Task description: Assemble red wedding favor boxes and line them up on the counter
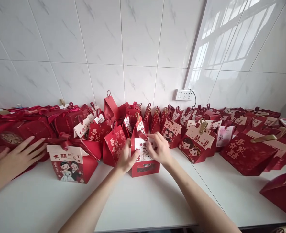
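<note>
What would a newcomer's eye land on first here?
Probably the red gift box with a cut-out window, front and centre on the white tabletop, between the left hand and the right hand. Next, the crowd of red gift boxes stretching along the tiled wall. At the far left, another person's hand is spread beside a box printed with a cartoon couple.

Marble-veined wall tiles (104, 35), a white socket strip (181, 94) with a dark cable (195, 98), a white tabletop (143, 207).
</note>
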### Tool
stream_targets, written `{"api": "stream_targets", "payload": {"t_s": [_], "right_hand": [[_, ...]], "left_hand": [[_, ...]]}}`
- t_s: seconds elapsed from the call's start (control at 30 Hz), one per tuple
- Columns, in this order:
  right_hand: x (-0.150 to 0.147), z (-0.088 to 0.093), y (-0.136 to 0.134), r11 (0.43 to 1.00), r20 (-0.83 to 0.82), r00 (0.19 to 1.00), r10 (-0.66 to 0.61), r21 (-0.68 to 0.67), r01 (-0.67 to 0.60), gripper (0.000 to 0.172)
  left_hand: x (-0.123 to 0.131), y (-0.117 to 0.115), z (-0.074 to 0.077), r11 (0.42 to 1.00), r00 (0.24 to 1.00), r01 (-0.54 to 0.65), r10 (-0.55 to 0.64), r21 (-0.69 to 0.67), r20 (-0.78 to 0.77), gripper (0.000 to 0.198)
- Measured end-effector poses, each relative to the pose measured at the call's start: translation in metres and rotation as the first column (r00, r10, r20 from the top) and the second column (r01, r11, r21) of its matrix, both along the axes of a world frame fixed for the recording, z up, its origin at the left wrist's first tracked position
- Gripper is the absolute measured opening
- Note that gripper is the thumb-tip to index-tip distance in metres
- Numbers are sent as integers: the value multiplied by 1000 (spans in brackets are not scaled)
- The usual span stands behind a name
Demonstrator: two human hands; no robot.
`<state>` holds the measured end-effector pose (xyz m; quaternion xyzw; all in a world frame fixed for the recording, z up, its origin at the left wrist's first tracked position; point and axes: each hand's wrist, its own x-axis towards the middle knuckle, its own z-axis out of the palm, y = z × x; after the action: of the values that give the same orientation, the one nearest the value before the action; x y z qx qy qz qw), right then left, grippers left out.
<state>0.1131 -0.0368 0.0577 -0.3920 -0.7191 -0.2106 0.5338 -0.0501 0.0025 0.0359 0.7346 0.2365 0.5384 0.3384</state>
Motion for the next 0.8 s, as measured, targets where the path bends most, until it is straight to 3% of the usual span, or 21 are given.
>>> {"api": "stream_targets", "payload": {"t_s": [0.17,0.27,0.37,0.53,0.7,0.8], "right_hand": [[-11,-9,-13,999,-30,999,31,44,-29,22],[-15,-10,-19,994,-59,996,74,89,-68,24],[-16,-10,-20,986,-104,988,115,135,-101,18],[-16,-12,-19,984,-117,983,144,126,-130,10],[-18,-11,-22,978,-127,974,190,114,-176,9],[-20,-10,-23,979,-134,974,185,111,-171,9]], "left_hand": [[0,-8,16,943,966,-205,152,261,209,17],[-2,-12,21,853,968,-238,171,464,183,15],[-5,-15,22,804,973,-229,171,548,157,16],[-5,-23,27,812,981,-186,127,553,144,12],[-8,-28,34,910,998,-24,-1,413,62,15],[-10,-29,38,955,999,-22,11,294,38,17]]}}
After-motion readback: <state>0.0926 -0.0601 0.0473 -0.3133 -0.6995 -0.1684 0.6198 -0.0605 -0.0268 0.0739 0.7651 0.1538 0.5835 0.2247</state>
